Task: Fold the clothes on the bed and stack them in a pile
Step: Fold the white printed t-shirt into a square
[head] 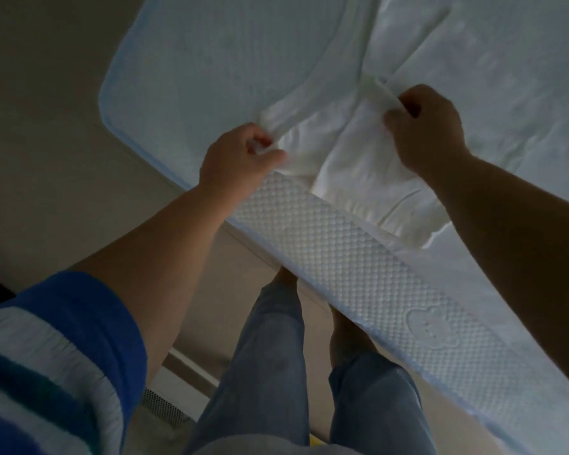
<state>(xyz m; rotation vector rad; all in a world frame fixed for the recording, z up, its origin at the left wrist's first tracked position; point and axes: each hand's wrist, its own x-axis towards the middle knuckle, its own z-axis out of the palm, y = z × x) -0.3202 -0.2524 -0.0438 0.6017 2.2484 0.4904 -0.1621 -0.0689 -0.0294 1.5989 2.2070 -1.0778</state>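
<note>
A white garment [335, 133] lies spread on the pale mattress [211, 60], reaching from the near edge toward the far side. My left hand [240, 159] pinches a bunched corner of it at the mattress edge. My right hand [427, 126] pinches a raised fold of the same cloth further right. Between the two hands the cloth is creased and partly folded over itself. One part of the garment hangs slightly over the near edge [408, 221].
The mattress side [342, 254] has a white quilted dot pattern with blue piping. Beige floor [46, 126] lies to the left. My legs in blue jeans [276, 372] stand against the bed. A floor vent [161, 405] sits near my feet.
</note>
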